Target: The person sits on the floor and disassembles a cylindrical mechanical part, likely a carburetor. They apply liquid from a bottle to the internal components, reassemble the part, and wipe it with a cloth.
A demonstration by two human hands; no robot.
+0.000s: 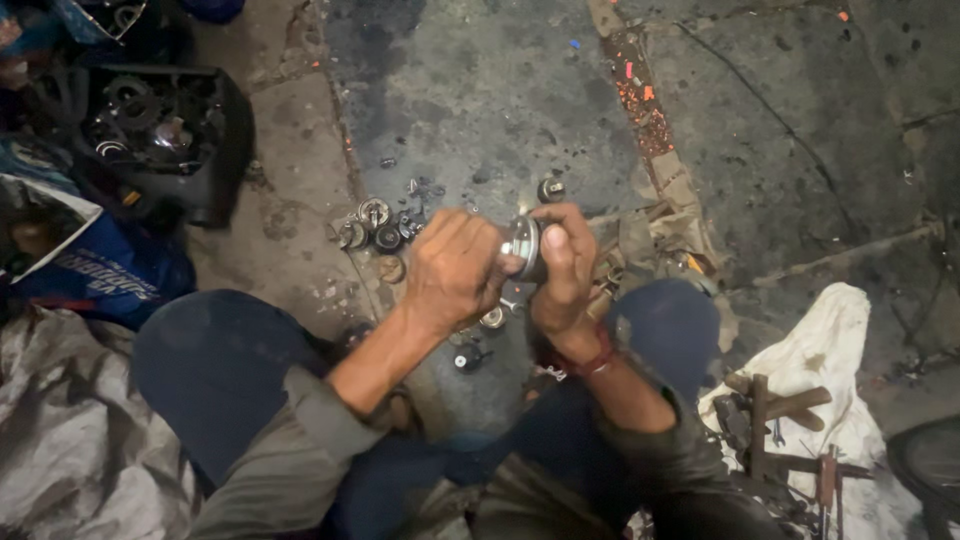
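Note:
My two hands meet in the middle of the view over a dirty concrete floor. Between them is a round shiny metal part (522,246), like a bearing or hub piece. My right hand (563,262) wraps around its right side with thumb up. My left hand (455,268) is curled into a fist against its left side; what its fingers hold is hidden. Below the hands, my knees in dark blue trousers frame the spot.
Several small metal parts (375,228) lie on the floor beyond my left hand, one more (551,188) further right. A black bin of parts (160,130) stands at upper left. A white cloth (820,370) with hammers and tools (770,410) lies at lower right.

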